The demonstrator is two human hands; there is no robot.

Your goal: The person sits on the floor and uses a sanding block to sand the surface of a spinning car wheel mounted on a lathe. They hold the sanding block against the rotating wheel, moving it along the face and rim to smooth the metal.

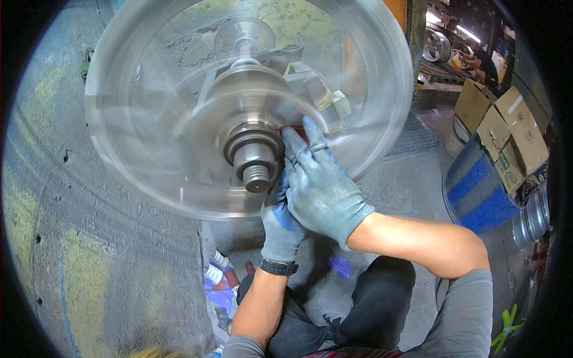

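Observation:
A metal vehicle wheel (233, 209), blurred by spinning, turns on a shaft with a threaded end (256, 177) that points toward me. Both my hands wear grey-blue gloves and meet just right of the hub. My right hand (319, 179) lies over the left, its fingers stretched up and pressing a reddish-brown piece, seemingly sandpaper (301, 132), against the spinning face. Only a small part of that piece shows beside the fingertips. Below and behind, my left hand (280, 224) reaches up toward the wheel's face, its fingers mostly hidden by the right hand and the hub.
At right stands a blue drum (474, 188) topped with cardboard boxes (504, 134); metal rims (531, 218) lie beside it. Purple and reddish-brown scraps (222, 286) are on the floor by my left forearm. A grate (412, 136) lies behind the wheel. Another person (480, 61) sits far right.

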